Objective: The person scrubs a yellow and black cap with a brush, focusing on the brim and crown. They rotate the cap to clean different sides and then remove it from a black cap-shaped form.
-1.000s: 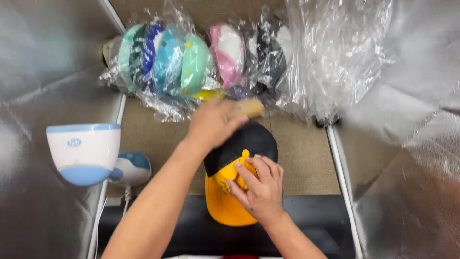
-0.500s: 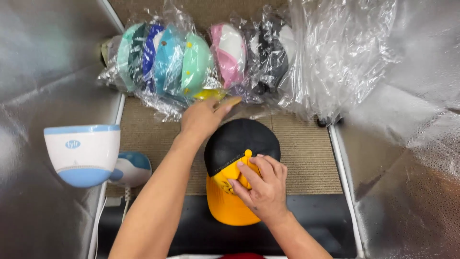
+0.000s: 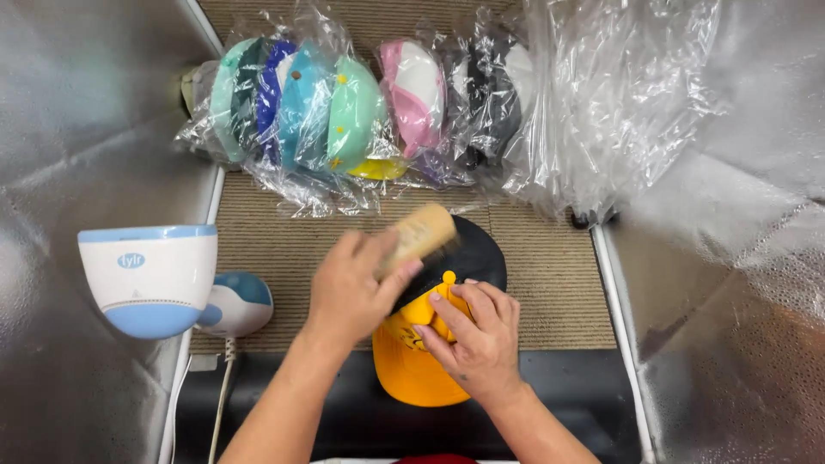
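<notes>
The left hand (image 3: 354,288) grips a wooden brush (image 3: 419,236), seemingly mid-stroke on the black-and-yellow cap (image 3: 447,318); the right hand (image 3: 474,337) presses it down. Bagged caps (image 3: 344,120) lie untouched behind.

The wooden brush (image 3: 419,234) is showing motion blur; its bristles are not resolving. The left hand (image 3: 354,288) is covering the brush's lower end and part of the black-and-yellow cap (image 3: 412,378). The right hand (image 3: 477,339) is hiding the cap's front. The bagged caps (image 3: 344,116) are overlapping, wrinkled plastic obscuring each shape. Both forearms are running off the bottom edge.
</notes>
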